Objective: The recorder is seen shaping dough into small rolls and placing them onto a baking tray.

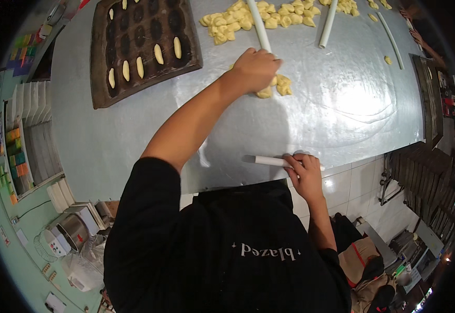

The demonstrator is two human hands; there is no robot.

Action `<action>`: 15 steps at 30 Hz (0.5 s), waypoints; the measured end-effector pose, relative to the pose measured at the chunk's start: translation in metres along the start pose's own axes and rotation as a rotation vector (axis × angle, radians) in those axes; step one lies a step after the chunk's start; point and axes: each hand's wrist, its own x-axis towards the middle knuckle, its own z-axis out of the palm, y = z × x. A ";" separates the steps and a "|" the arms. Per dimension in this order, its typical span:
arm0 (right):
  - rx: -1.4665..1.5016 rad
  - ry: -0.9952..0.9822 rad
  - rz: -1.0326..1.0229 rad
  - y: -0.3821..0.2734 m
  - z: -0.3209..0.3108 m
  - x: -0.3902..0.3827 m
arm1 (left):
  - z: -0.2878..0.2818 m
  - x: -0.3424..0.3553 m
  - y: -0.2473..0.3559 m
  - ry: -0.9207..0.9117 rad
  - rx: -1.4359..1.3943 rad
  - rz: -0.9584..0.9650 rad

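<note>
My left hand [256, 69] reaches across the metal table [227, 130], its fingers curled beside a small heap of yellow dough pieces [283, 85]. What those fingers hold, if anything, is hidden under the hand. A white rolling pin [259, 26] lies beyond, its near end by my left fingers. At the near edge, my right hand [304, 175] grips another white rolling pin [270, 160], which lies roughly sideways. A larger pile of yellow dough pieces [227, 23] spreads over the far side.
A dark baking tray [98, 78] with several pale dough sticks [158, 53] stands at far left. More white pins [328, 26] lie at far right, where another person's hands [417, 39] show. Wooden racks [420, 172] stand at right, a mixer bowl [73, 232] at lower left.
</note>
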 end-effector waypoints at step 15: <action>1.012 0.118 0.372 0.033 -0.032 0.055 | -0.082 -0.030 0.063 0.517 -1.178 -0.500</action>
